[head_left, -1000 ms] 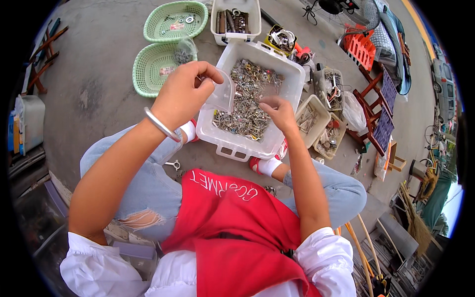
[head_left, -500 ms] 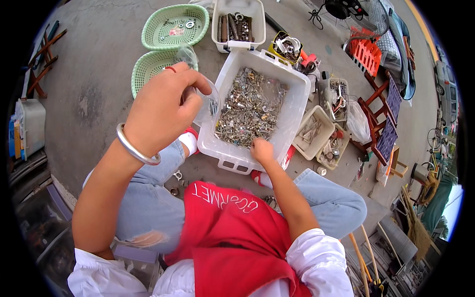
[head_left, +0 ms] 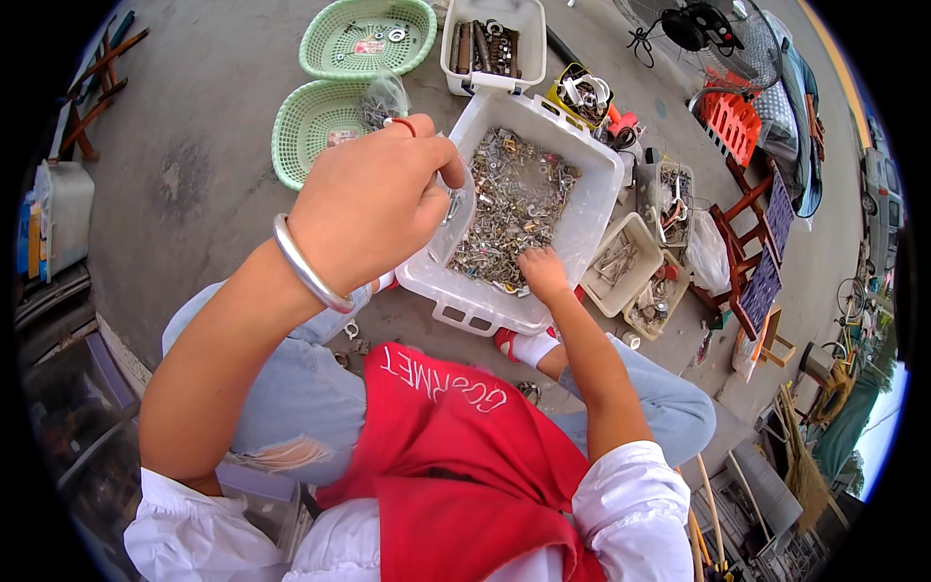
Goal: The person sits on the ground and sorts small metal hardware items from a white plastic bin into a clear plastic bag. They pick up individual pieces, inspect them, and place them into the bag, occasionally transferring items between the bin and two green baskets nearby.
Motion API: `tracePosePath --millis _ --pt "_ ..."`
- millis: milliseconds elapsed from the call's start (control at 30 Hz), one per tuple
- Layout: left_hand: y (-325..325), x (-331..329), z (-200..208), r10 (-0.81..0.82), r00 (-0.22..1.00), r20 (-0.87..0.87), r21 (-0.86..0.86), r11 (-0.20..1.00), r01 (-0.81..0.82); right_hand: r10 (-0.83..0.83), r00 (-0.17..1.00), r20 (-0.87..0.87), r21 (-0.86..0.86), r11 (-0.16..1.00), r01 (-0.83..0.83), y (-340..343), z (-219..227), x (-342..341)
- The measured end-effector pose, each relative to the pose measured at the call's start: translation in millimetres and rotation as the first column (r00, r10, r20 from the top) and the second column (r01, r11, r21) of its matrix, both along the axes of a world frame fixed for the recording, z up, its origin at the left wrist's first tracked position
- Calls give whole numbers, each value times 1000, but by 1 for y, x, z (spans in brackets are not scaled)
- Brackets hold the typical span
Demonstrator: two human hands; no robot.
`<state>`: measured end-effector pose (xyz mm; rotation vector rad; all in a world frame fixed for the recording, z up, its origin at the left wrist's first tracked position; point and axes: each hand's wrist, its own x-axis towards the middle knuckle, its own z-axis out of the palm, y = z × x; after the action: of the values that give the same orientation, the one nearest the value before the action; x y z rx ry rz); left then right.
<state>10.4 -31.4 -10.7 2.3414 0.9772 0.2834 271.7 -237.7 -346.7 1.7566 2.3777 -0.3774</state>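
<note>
My left hand (head_left: 373, 204), with a metal bangle at the wrist and a red ring, is raised over the left side of a white plastic bin (head_left: 592, 228). Its fingers are closed on a clear plastic bag (head_left: 464, 209) with some metal pieces in it, mostly hidden behind the hand. Loose screws and small metal fittings (head_left: 509, 204) cover the bin's floor. My right hand (head_left: 545, 272) reaches into them at the near right part of the bin, fingertips drawn together. Whatever those fingertips hold is too small to tell.
Two green baskets (head_left: 310, 107) stand at the far left, one holding a filled clear bag (head_left: 385, 100). A white box of rusty metal parts (head_left: 539, 58) adjoins the bin. To the right are small beige trays (head_left: 621, 281), a folded wooden chair (head_left: 761, 262) and a fan (head_left: 693, 29).
My right hand has shifted a little away from me and rightward among the fittings. My left hand has moved right, nearer the bin, with the bag still in it. The whole view has shifted slightly.
</note>
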Motion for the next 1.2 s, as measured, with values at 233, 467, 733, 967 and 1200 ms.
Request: tracePosePath --millis 233,467,733,967,1200 --pt "0 -3 -1 -16 999 -47 0 1000 16 -546 772 -325 -464 804 373 4 11 7" --pt "-2 -4 -2 -24 999 -42 -5 1000 24 -938 -204 -278 -960 278 32 21 55 23" --pt "-2 -4 -3 -50 996 -71 -8 999 50 -852 -381 -358 -878 446 -172 22 77 16" --pt "-9 -8 -6 -108 985 -137 15 994 111 -857 -421 -297 -931 358 -72 38 96 -3" --pt "-61 -8 -8 -355 910 -214 107 918 383 -874 191 -446 -834 484 264 102 110 -38"
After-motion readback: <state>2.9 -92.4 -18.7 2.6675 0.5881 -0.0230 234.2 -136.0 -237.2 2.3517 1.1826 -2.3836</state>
